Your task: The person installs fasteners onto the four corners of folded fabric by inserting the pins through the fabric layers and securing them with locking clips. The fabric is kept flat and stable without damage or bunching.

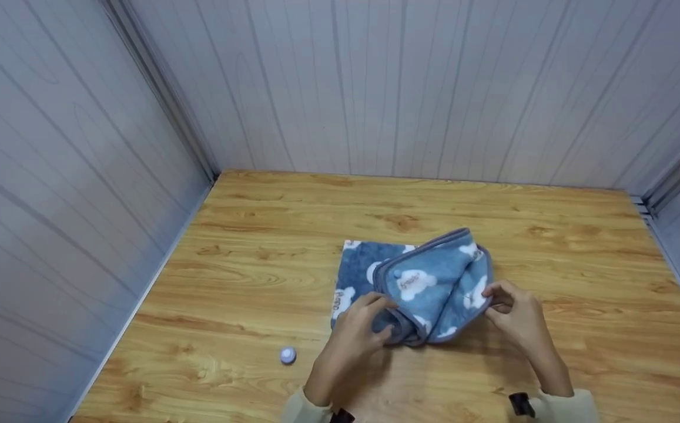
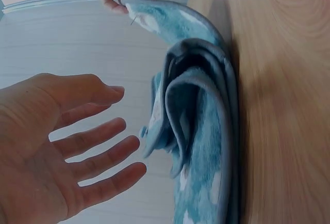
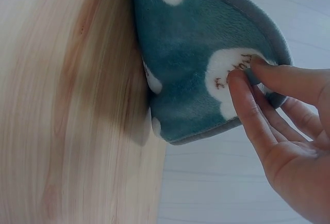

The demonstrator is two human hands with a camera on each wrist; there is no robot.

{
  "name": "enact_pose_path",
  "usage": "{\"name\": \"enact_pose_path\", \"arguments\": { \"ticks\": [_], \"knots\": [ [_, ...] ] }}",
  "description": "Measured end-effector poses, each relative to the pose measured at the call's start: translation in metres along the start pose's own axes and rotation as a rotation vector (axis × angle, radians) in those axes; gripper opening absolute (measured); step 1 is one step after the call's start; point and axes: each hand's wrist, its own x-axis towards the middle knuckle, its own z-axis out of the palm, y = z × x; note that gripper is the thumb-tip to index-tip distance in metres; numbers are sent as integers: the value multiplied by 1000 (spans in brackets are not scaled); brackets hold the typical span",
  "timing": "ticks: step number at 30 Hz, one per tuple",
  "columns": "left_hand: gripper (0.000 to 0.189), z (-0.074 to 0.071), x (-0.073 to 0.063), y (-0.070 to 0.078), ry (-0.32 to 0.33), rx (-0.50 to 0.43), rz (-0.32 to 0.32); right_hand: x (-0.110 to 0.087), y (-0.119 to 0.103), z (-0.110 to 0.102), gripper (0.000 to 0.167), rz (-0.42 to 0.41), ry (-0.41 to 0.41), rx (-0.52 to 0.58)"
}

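A blue fleece blanket (image 1: 369, 258) with white patches, lettering and grey edging lies partly folded on the table, its near layers bunched in loops. My right hand (image 1: 519, 317) pinches its right corner between thumb and fingers, lifting it off the table. In the right wrist view a small blue-grey button (image 3: 252, 76) shows at the fingertips. My left hand (image 2: 67, 146) is beside the bunched folds (image 2: 196, 79), its fingers spread and only loosely bent. A gap separates it from the fabric in the left wrist view. Another snap button (image 2: 144, 131) sticks out from the folds.
A small round lavender-and-white object (image 1: 287, 355) sits on the wooden table (image 1: 228, 294), left of my left hand. Pale panel walls (image 1: 375, 88) enclose the table at the back and both sides.
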Motion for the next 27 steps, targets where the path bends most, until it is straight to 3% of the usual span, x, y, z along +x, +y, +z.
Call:
{"name": "enact_pose_path", "arguments": {
  "ticks": [22,27],
  "knots": [
    [33,-19,-19,-28,-38,24,-101,-2,-1,0,24,44,-10,-4],
    [32,-23,-25,-33,-50,16,-132,-3,-3,-1,25,21,-6,-15]
  ]
}}
